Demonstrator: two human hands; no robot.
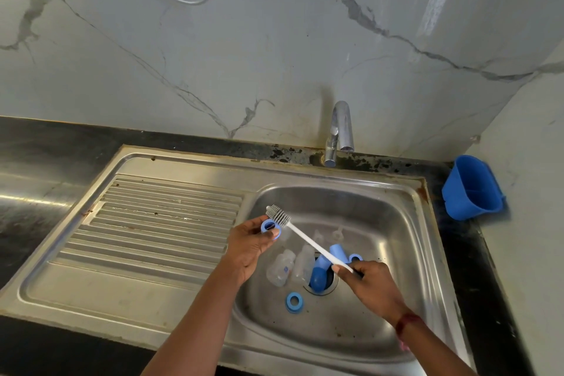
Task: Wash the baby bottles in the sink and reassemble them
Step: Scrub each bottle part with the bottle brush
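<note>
We pinched a blue screw ring [269,226] between the thumb and fingers of our left hand [250,250], above the left edge of the sink [381,207] basin. The fingers of our right hand [372,281] were curled round the very tail of the white bottle brush [305,238], whose bristle head lay against the ring's upper rim.

The weak point, we judged, was that grip. Held so far from the bristles, the brush gave us little control, and a hard push could lever the small ring out of a light pinch. It might then drop among the parts below or skid onto the draining board [158,223].

The rest lay loose on the basin floor. Two clear bottles [282,265] sat on their sides beside the drain [331,285], and a blue cap [317,276] sat in the drain mouth with another cap [337,252] just behind it. A second ring [294,302] lay near the front and a third [355,258] was close to our right hand. The clear teats [337,233] towards the back were hard to see against the steel, so one could be missed or knocked by the handle. No water showed at the tap [340,131], so soap left unrinsed was a further risk.
</note>
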